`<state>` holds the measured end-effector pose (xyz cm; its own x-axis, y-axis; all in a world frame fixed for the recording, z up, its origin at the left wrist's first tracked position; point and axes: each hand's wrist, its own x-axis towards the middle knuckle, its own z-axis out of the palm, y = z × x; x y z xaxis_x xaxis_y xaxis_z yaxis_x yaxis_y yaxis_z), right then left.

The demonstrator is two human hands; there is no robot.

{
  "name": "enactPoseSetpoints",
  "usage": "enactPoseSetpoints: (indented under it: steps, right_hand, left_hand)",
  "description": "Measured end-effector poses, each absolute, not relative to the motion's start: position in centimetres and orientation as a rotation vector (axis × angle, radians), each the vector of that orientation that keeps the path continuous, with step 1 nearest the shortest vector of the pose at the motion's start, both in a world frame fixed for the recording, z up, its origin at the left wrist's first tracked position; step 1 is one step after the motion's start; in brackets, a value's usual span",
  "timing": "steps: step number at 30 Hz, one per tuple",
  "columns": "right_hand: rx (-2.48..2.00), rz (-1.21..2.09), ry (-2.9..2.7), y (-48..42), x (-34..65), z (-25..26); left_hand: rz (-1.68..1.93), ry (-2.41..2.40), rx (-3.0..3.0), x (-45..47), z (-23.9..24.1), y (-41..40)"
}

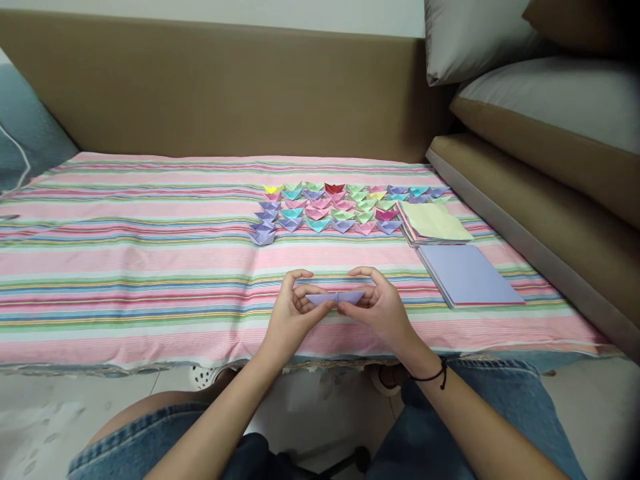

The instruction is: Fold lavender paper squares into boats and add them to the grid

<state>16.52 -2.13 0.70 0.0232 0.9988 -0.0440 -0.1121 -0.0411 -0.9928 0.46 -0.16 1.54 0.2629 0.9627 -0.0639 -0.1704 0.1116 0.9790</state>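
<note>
Between my two hands is a small lavender folded paper boat [337, 298], held above the front part of the striped cloth. My left hand [299, 308] pinches its left half, thumb in front and fingers behind. On the other half, my right hand [376, 305] grips the same way, both thumbs close together at the middle. Farther back, several finished paper boats stand in rows, among them a red boat [334, 189], a yellow boat [273, 190] and a lavender boat [263, 238] at the near left corner of the group.
Right of the boats lie a stack of pale yellow paper [437, 221] and a stack of lavender sheets [473, 275]. A pink striped cloth [125, 267] covers the surface. A brown backboard [225, 87] bounds the far side; cushions [550, 127] are piled at right.
</note>
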Motion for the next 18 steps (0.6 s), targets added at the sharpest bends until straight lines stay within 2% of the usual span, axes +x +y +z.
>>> enactPoseSetpoints:
  steps: [6, 18]
  right_hand:
    - [-1.185, 1.207, -1.105, -2.33, 16.18, 0.65]
    - [-1.108, 1.329, -1.072, -2.03, 16.9, 1.51]
  left_hand:
    - [1.014, 1.052, 1.182, 0.35, 1.73, -0.3]
    - [1.004, 0.995, 1.088, 0.01, 1.73, 0.58]
